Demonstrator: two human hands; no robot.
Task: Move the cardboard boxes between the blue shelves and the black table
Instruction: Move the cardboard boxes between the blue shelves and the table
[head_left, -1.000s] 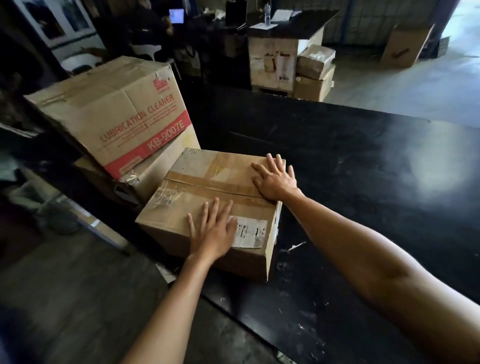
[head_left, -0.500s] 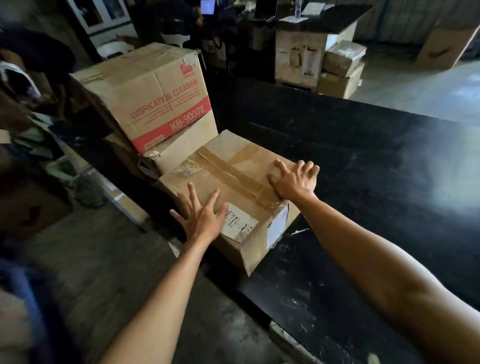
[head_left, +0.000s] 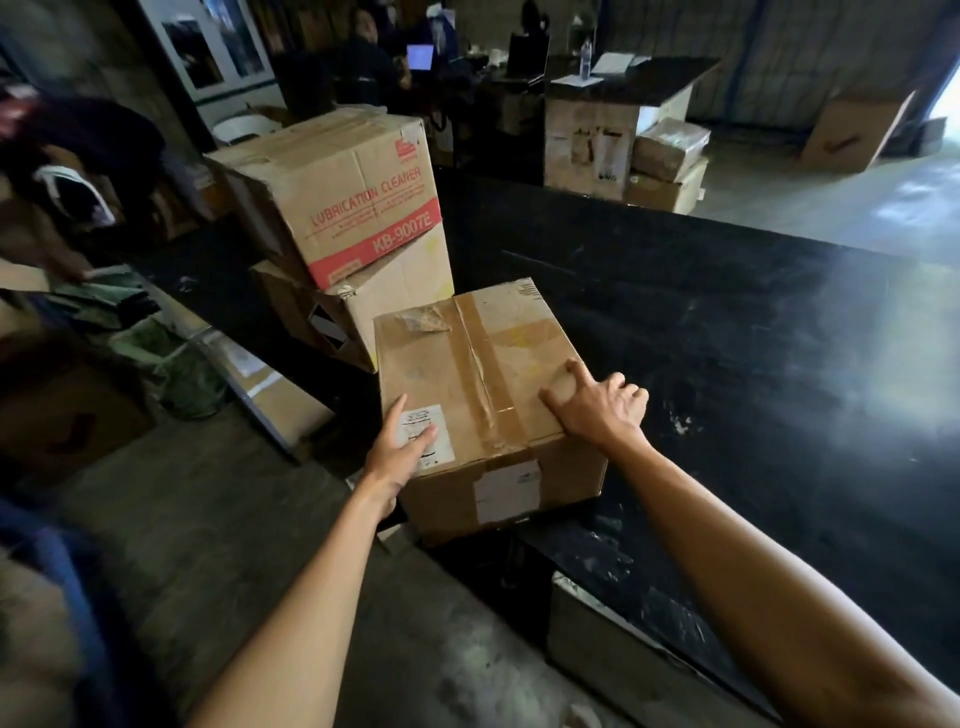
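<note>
A taped cardboard box (head_left: 467, 364) with white labels sits at the near edge of the black table (head_left: 727, 338), one short side facing me. My left hand (head_left: 400, 447) grips its near left corner: the thumb lies on the top label and the other fingers run down the left side. My right hand (head_left: 597, 410) holds the top right edge, index finger stretched across the lid and the other fingers curled over the side. Behind it, a "Lubrication Cleaner" box (head_left: 353, 197) is stacked tilted on a plain box (head_left: 405, 291).
More boxes (head_left: 665, 156) are piled beyond the table's far end beside a dark counter (head_left: 623, 88). A large box (head_left: 852, 130) leans at the far right. A person (head_left: 78, 156) bends over at the left. Green bundles (head_left: 171, 358) lie on the concrete floor.
The taped box has turned on the table so a short side faces me. My hands have gone from lying flat on its lid to gripping its left corner and right edge.
</note>
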